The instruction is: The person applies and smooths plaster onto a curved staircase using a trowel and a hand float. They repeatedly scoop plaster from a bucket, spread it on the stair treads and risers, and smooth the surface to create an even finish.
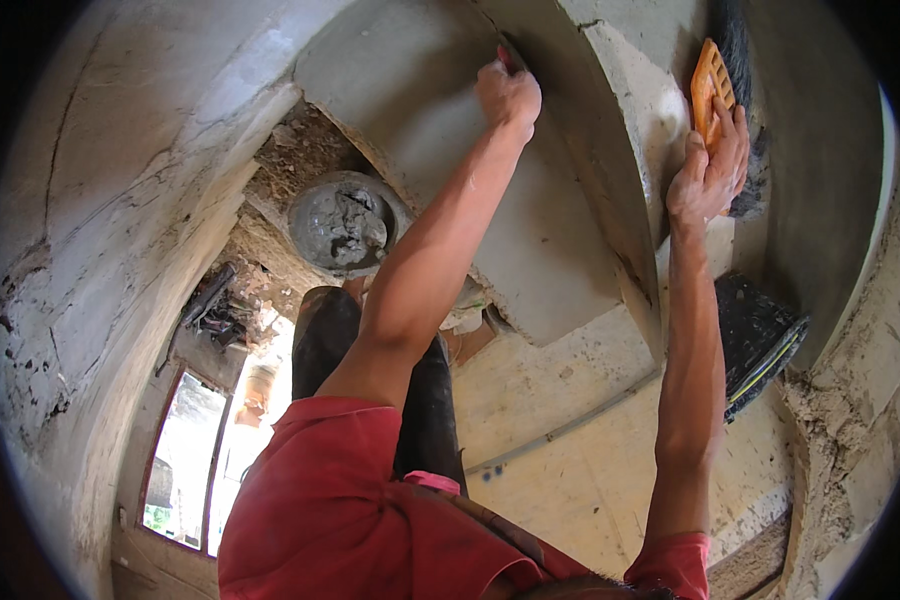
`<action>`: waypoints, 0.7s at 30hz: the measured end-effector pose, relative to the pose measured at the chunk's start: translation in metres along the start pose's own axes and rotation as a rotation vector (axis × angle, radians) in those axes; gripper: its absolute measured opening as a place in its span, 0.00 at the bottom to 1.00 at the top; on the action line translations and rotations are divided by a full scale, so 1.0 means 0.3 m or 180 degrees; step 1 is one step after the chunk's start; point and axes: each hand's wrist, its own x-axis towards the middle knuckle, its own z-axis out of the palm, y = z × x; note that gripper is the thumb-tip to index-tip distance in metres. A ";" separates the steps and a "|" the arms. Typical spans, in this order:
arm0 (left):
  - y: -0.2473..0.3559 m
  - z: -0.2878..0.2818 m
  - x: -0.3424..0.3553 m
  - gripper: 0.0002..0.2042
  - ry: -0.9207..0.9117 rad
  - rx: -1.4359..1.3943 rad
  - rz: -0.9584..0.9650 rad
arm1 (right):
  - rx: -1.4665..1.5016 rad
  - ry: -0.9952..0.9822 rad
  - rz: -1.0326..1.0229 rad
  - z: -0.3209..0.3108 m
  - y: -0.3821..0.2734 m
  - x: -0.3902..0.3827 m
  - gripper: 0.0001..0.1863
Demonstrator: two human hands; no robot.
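Observation:
My left hand [508, 98] grips a small tool with a red handle [506, 58], likely a trowel, against the grey plastered surface [400, 70] at the top, where it meets a curved edge. Its blade is mostly hidden. My right hand [712, 170] holds the lower end of an orange ribbed float [710, 85], fingers and thumb around it, on a pale ledge at upper right. A dark, bristly item [734, 45] lies behind the float.
A bucket of wet grey mortar [350, 225] sits left of my left forearm. A black container [755, 340] stands by my right forearm. Cracked plaster walls [90, 160] curve round both sides; dark debris [215, 310] and a bright window [180, 450] are at lower left.

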 end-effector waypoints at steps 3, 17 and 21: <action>-0.058 -0.018 0.011 0.06 -0.0238 -0.0583 0.0043 | 0.0005 0.0010 -0.0050 0.001 0.003 0.000 0.31; -0.004 -0.228 -0.327 0.12 -0.0142 -0.0261 0.0310 | -0.0050 0.0087 -0.0154 0.004 -0.007 0.006 0.30; 0.014 -0.135 0.014 0.10 0.0359 0.0077 0.0307 | -0.0043 0.0069 -0.0223 0.002 -0.006 0.004 0.30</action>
